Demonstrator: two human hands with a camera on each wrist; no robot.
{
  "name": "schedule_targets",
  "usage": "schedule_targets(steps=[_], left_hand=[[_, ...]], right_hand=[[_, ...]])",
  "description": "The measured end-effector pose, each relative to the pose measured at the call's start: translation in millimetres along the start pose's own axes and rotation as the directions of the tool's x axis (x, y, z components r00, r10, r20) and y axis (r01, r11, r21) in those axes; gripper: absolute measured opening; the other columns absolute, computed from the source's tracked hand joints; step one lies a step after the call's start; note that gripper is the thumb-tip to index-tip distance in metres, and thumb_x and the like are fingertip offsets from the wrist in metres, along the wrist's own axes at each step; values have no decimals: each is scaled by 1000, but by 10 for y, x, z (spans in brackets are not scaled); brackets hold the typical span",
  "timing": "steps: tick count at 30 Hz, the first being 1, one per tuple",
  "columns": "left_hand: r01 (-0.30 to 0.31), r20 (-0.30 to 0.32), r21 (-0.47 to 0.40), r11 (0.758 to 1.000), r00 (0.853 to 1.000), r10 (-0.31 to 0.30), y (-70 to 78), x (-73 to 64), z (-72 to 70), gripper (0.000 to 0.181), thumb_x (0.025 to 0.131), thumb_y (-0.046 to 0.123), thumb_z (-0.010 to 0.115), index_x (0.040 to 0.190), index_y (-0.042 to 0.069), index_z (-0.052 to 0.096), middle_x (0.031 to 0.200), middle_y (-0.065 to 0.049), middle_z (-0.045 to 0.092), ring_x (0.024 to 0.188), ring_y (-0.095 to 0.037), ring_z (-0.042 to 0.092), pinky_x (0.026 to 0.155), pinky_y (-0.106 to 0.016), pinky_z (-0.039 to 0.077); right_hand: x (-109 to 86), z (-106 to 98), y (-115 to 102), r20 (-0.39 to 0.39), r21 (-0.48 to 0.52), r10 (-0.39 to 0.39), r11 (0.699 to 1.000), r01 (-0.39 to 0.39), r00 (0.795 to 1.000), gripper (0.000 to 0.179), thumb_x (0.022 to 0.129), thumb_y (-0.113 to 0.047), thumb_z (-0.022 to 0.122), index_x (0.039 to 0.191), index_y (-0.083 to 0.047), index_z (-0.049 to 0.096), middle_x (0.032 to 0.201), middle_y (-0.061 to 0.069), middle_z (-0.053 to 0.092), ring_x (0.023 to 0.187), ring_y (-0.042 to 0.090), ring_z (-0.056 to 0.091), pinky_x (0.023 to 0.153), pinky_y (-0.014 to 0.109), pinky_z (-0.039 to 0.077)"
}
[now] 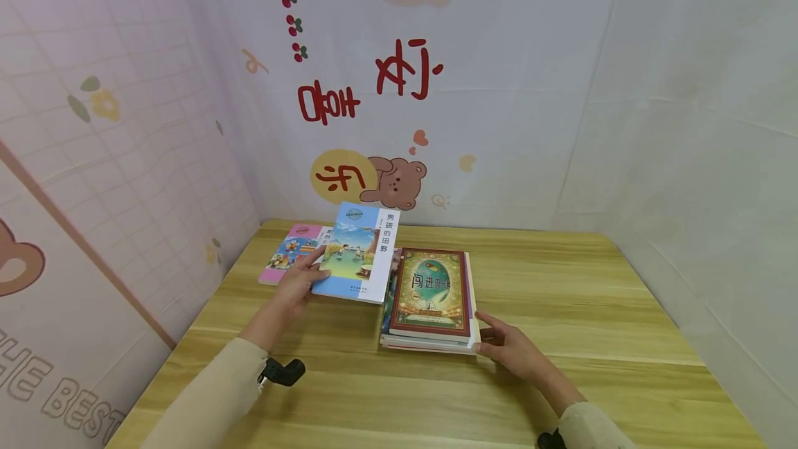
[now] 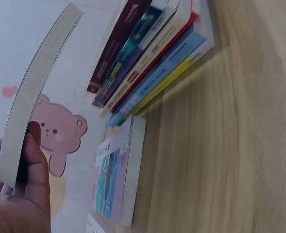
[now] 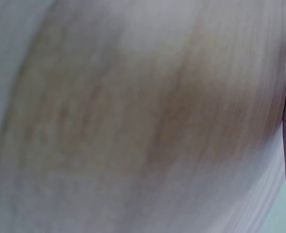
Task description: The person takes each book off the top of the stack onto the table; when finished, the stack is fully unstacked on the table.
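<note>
1. Pinching the blue-and-white book [image 1: 357, 248] near its lower left edge, my left grip [image 1: 302, 279] holds it tilted up off the desk [image 1: 548, 296], thumb over the front cover and fingers behind.
2. From the head view, this book overlaps part of the pink book [image 1: 283, 258], which lies flat on the desk to the left, and comes near the stack of books [image 1: 430, 344]; the left wrist view shows a gap between it and the stack.
3. My right grip [image 1: 508, 348] is spread, fingers and thumb touching the right side of the stack, beneath the top book [image 1: 430, 293] with its red-brown border.
4. The raised paperback looks light enough for one hand. Its page block bows slightly, so I judge it bendy, with a cover that could slide under a weak pinch.
5. Holding it deeper, midway along the edge, would likely curb the sag; the corners seem easiest to crease.
6. The stack looks heavier and loose, so steadying it low, flat against the sides, seems best.
</note>
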State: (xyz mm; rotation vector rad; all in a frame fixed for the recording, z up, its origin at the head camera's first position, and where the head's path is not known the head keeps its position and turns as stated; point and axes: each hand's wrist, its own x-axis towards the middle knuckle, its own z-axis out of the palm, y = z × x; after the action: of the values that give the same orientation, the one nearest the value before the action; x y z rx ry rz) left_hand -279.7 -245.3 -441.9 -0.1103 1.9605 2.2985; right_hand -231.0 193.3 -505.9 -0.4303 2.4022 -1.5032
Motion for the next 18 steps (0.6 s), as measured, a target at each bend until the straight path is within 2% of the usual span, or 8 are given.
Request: schedule_targets(steps=[4,8,10,18], left_hand=[[-15,-18,-17,1000,1000,15,49,-41,-155,66,102,1,49,160,17,22,165,-15,5,89,-4,66,70,-24,54],[-20,-31,-36,999,999,19,69,-98,-290,67,103,0,46,160,16,17,165,-13,8,90,-2,65,71,-23,54],[-12,-44,-35,999,999,10,69,-128,-343,68,102,-1,46,161,15,16,162,-18,20,89,-3,66,72,-24,55],[50,-61,23,998,997,-48,39,-248,-564,67,104,3,45,161,17,12,159,-21,20,88,-4,63,74,-24,54]], right_hand=[[14,7,12,-2,-4,0,1000,0,1000,72,95,-22,69,154,-1,33,128,23,60,120,38,57,94,49,50],[24,11,20,-3,-4,0,1000,0,1000,72,95,-22,69,154,-2,33,128,23,60,119,38,57,94,49,50],[25,12,21,-5,-10,-1,1000,1,1000,72,95,-22,69,154,-2,34,128,23,60,119,38,57,93,49,50],[29,15,18,0,-31,2,1000,-2,1000,73,95,-26,69,154,-2,34,127,22,61,118,36,58,92,43,52]])
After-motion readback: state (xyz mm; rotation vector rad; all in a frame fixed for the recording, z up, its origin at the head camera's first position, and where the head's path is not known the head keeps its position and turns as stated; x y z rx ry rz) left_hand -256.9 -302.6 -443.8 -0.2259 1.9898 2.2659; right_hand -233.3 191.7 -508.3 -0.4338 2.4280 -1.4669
